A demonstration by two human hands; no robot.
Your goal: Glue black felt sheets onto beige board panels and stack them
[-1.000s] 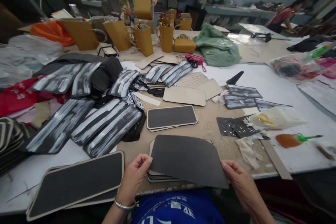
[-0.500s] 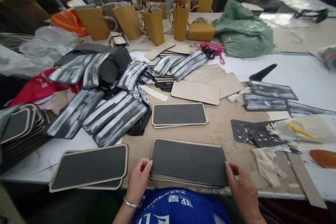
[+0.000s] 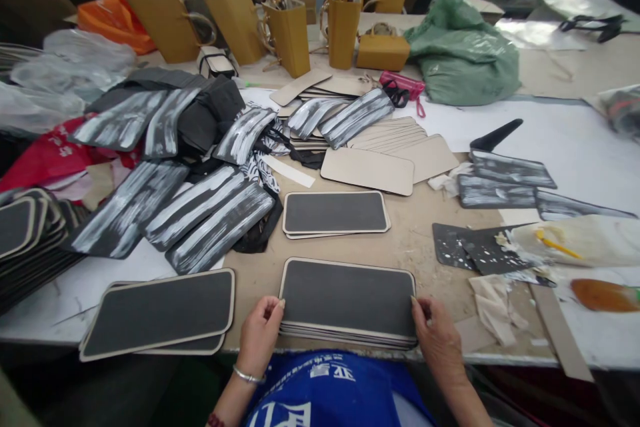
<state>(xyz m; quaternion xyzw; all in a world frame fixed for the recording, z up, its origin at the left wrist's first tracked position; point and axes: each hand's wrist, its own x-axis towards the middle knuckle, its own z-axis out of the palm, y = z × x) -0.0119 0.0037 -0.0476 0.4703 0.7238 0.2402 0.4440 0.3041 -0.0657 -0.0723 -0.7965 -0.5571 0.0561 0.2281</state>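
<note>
In front of me at the table's near edge lies a neat stack of black rectangular panels (image 3: pixel 347 297) with rounded corners and beige borders. My left hand (image 3: pixel 263 330) pinches its left end between thumb and curled fingers. At the opposite end my right hand (image 3: pixel 437 333) is closed, thumb against the right edge. To the left, two more black panels with beige borders (image 3: pixel 160 310) overlap askew. Another small pile of such panels (image 3: pixel 335 212) sits just beyond the stack.
White-smeared dark strips (image 3: pixel 220 227) lie at left. Beige boards (image 3: pixel 367 170) are fanned behind. At right are glue-spotted dark pieces (image 3: pixel 460 245), a plastic bag with a yellow stick (image 3: pixel 565 243) and an amber bottle (image 3: pixel 603 295). Mustard bags (image 3: pixel 287 37) and a green sack (image 3: pixel 463 53) stand at the back.
The beige border now shows along the top panel's right edge, where black reached the edge before. Both hands keep to the stack's ends. The whole view has shifted slightly.
</note>
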